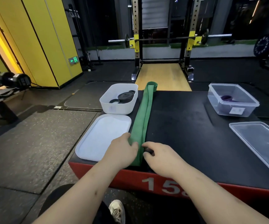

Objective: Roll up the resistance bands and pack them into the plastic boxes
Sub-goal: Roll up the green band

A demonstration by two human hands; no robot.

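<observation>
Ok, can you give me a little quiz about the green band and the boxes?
1. True or false: the green band is already rolled up inside a box.
2. What lies in the white box? A) black rolled bands B) a ball C) nothing at all
3. How many hands are on the near end of the green band?

Key
1. False: it lies stretched out flat along the black top.
2. A
3. Two: the left hand and the right hand.
</observation>
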